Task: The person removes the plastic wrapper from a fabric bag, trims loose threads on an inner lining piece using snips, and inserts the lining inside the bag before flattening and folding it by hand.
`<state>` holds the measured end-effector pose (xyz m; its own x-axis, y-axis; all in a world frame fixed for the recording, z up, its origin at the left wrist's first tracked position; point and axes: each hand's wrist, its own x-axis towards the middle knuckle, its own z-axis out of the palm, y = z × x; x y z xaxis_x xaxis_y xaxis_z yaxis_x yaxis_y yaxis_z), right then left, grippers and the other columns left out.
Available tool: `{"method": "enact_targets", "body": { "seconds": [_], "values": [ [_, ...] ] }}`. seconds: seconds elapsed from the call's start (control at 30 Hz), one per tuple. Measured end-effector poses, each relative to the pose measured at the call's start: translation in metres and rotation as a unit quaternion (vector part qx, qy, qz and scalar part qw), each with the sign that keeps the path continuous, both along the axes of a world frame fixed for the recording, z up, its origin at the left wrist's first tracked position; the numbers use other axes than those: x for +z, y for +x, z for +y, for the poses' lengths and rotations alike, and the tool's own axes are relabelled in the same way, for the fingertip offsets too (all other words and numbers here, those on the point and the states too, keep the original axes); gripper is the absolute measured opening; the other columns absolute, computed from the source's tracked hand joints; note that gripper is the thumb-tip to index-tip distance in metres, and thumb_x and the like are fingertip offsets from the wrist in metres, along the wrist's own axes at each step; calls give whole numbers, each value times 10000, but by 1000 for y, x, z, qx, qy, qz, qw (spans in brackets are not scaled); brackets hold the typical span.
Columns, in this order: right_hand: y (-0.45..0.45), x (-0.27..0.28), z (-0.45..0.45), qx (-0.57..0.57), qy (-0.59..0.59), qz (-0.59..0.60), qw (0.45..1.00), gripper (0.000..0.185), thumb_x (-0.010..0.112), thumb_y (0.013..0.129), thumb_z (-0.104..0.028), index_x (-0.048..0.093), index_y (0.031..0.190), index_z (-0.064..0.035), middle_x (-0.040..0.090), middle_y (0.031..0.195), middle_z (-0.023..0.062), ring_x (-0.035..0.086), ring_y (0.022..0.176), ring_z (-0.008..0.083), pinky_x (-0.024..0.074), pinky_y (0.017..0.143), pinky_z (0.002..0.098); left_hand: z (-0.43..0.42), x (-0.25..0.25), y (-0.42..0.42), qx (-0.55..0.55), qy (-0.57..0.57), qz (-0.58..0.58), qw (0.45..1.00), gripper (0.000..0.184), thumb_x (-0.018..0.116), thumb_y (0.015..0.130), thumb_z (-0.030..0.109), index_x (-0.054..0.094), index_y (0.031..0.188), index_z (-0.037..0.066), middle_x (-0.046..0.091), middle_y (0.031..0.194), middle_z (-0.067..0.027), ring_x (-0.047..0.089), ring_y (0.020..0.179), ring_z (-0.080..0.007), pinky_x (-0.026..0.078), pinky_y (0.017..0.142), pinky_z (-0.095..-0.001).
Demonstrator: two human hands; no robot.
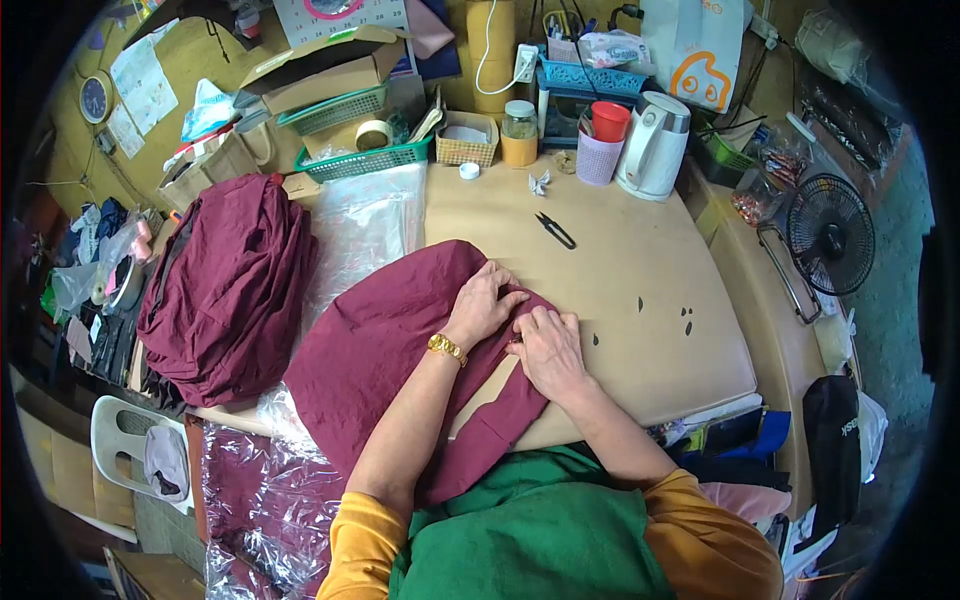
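Note:
A maroon garment (390, 320) lies spread over the table's front part, one edge hanging toward the green apron. My left hand (483, 305), with a gold watch at the wrist, is closed on the cloth near its upper right edge. Just to its right, my right hand (550, 350) pinches the same edge, its fingertips close to the left ones. The fold between the fingertips is partly hidden. Black thread snips (556, 231) lie on the table above the hands.
A pile of maroon garments (235, 290) sits at the left beside clear plastic sheets (372, 215). Along the back stand a white kettle (654, 147), a lilac cup (598, 158), a jar (519, 135) and baskets (466, 138). A black fan (830, 234) is at the right.

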<state>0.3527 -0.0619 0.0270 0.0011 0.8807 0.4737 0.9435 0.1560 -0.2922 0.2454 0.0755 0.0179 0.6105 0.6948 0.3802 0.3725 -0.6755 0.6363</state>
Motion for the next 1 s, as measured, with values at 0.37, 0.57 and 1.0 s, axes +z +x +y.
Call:
{"method": "enact_targets", "body": {
  "seconds": [0.37, 0.57, 1.0],
  "values": [
    [-13, -6, -3, 116, 47, 7, 992, 77, 655, 840, -125, 595, 870, -88, 576, 771, 40, 591, 776, 239, 353, 862, 439, 6, -8, 2, 60, 1, -85, 995, 218, 787, 803, 173, 638, 821, 14, 598, 849, -135, 615, 814, -328, 493, 738, -395],
    [-21, -1, -3, 186, 91, 26, 978, 88, 671, 829, -117, 597, 834, -69, 595, 895, 94, 572, 895, 225, 325, 912, 451, 7, 1, 3, 103, 65, -160, 980, 249, 717, 856, 122, 577, 1037, 23, 570, 961, -184, 602, 893, -370, 496, 760, -419],
    [-17, -5, -2, 241, 13, 257, 936, 172, 546, 873, 51, 529, 1028, -21, 626, 912, 190, 652, 835, 383, 528, 670, 443, -117, 36, -85, 108, 8, 212, 971, 177, 630, 860, 206, 606, 840, 32, 666, 797, -187, 676, 766, -364, 539, 660, -458]
  ]
}}
